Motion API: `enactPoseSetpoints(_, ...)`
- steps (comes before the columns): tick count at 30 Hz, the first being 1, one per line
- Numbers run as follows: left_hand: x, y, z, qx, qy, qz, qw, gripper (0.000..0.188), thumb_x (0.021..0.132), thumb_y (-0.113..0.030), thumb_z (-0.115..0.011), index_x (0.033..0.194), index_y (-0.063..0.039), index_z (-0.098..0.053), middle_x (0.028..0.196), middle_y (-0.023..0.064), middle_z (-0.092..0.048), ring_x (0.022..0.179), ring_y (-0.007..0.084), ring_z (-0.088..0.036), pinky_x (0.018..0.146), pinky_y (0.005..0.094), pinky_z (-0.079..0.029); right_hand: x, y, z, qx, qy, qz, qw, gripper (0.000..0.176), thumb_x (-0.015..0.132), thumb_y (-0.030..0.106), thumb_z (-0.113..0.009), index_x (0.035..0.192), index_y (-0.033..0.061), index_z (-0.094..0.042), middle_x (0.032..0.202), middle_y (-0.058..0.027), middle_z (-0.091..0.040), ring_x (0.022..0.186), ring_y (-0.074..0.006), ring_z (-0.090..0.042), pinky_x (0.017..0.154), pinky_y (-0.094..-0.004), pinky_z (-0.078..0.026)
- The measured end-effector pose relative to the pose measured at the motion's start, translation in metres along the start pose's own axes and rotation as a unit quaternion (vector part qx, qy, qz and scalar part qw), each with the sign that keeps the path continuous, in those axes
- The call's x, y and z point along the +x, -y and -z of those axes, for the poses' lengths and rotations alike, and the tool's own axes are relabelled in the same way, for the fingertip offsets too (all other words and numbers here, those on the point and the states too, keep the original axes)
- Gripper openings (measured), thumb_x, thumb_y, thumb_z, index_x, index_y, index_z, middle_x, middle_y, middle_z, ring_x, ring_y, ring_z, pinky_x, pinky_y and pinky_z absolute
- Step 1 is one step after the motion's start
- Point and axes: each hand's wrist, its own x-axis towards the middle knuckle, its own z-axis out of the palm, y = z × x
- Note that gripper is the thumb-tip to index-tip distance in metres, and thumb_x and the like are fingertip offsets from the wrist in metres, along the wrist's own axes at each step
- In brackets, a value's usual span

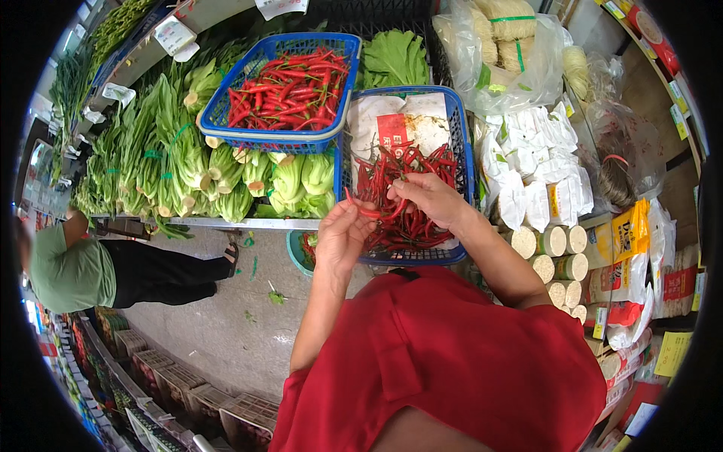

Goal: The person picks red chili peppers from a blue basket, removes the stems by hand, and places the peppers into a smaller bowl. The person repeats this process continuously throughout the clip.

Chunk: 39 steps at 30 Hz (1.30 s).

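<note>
My left hand [343, 229] holds a red chili pepper [370, 213] between thumb and fingers, over the left side of a blue plastic basket [466, 164]. My right hand [428, 198] is just to the right, with its thumb and fingertips pinched at a chili by its stem end. Below both hands lies a loose heap of thin red chilies [421, 229], on white printed paper [429, 107] lining the basket. Up and to the left, a second blue basket [333, 135] is piled with plumper red chilies [288, 90].
Bundled leafy greens [169, 141] fill the shelf at left. Lettuce [395, 59] lies behind the baskets. White packets [536, 152] and rolled noodle packs [551, 240] stand at right. A teal basin [299, 263] sits on the floor [254, 316]. A person in a green shirt [73, 265] stands at left.
</note>
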Motion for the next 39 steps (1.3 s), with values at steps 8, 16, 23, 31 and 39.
enactPoseSetpoints(8,-0.002,0.001,0.007,-0.027,-0.009,-0.031,0.999,0.009,0.088,-0.009,-0.053,0.095,-0.006,-0.057,0.093,0.0112,-0.064,0.081,0.0199,-0.062,0.072,0.0327,-0.05,-0.011,0.017,0.01,0.099,0.003,-0.009,0.995,0.019,0.09,0.02,-0.053,0.085,0.002,-0.058,0.059,0.0031,-0.042,0.051,-0.0052,-0.036,0.046,-0.0204,-0.03)
enactPoseSetpoints(16,0.0,0.005,-0.001,-0.009,-0.005,-0.009,1.0,0.012,0.085,-0.002,-0.055,0.096,-0.006,-0.057,0.091,0.01,-0.064,0.077,0.0176,-0.063,0.065,0.0275,-0.05,-0.012,0.014,-0.003,0.048,-0.062,0.158,0.984,0.011,0.084,0.006,-0.058,0.094,0.0011,-0.061,0.075,-0.0032,-0.058,0.065,-0.0098,-0.053,0.061,-0.0215,-0.043)
enactPoseSetpoints(23,-0.002,-0.003,-0.029,0.016,0.02,-0.04,0.999,0.015,0.084,-0.002,-0.057,0.099,-0.006,-0.058,0.091,0.0075,-0.063,0.078,0.0169,-0.061,0.067,0.0284,-0.05,-0.017,0.011,-0.034,-0.25,-0.073,0.348,0.901,0.018,0.079,0.005,-0.063,0.096,0.0,-0.061,0.086,-0.0106,-0.057,0.079,-0.022,-0.056,0.069,-0.0292,-0.045)
enactPoseSetpoints(31,0.001,-0.014,-0.045,0.102,-0.015,-0.067,0.992,0.011,0.084,-0.003,-0.058,0.094,-0.002,-0.06,0.084,0.0077,-0.064,0.064,0.0113,-0.058,0.053,0.0212,-0.046,-0.028,0.019,-0.03,-0.369,-0.059,0.397,0.838,0.042,0.071,0.014,-0.071,0.108,-0.0001,-0.056,0.095,-0.0142,-0.052,0.087,-0.0287,-0.053,0.074,-0.0353,-0.044)
enactPoseSetpoints(39,0.053,-0.156,-0.087,0.376,-0.1,-0.315,0.866,0.013,0.084,-0.011,-0.061,0.088,0.001,-0.058,0.075,0.0071,-0.062,0.063,0.0091,-0.053,0.055,0.0201,-0.04,-0.031,0.023,0.006,-0.316,-0.14,0.321,0.882,0.048,0.077,0.018,-0.069,0.114,-0.0042,-0.05,0.094,-0.0126,-0.054,0.078,-0.0189,-0.054,0.065,-0.0275,-0.046)
